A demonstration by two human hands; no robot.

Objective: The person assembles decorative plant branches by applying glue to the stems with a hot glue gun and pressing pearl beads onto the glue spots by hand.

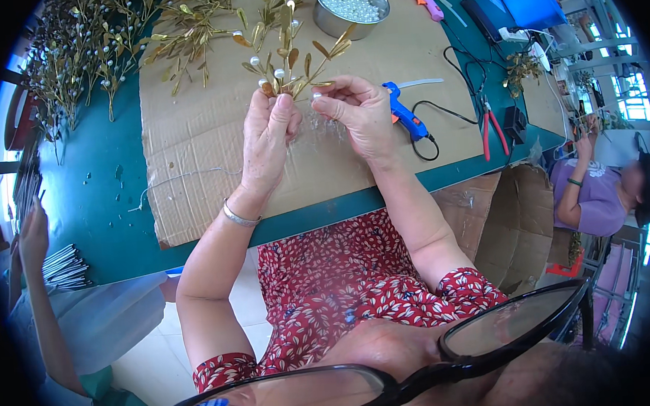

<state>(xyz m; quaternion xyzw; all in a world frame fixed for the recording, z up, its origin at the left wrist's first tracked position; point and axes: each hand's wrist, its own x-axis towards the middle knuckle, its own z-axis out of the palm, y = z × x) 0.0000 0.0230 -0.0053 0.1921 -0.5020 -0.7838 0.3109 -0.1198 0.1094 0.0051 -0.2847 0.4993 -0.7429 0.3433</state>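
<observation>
A slender gold-leaved artificial sprig with white pearl-like beads (293, 58) stands in my left hand (270, 128) above a tan corrugated cardboard sheet (202, 136), its long axis running away from the wearer, its leafy tips fanning toward the far side and somewhat to the right. The left hand's thumb and fingers close around the stem; my right hand (357, 112), just beside it, pinches a small white bead-like piece (317, 95) between thumb and fingertips.

The stem's lower end is hidden in the left hand, and I cannot make out whether the piece touches the sprig. Thin, clear strands (327, 121) blur below the right hand, while more gold-leaved stems (188, 25) run off the upper edge.

Bare cardboard lies left of the left wrist, crossed by a pale string (189, 175), and ends near the green desk's (102, 216) front edge. Room is tighter rightward, where a blue glue gun (407, 116) lies near the right wrist, and beyond, where a round metal bowl of white beads (344, 30) sits.
</observation>
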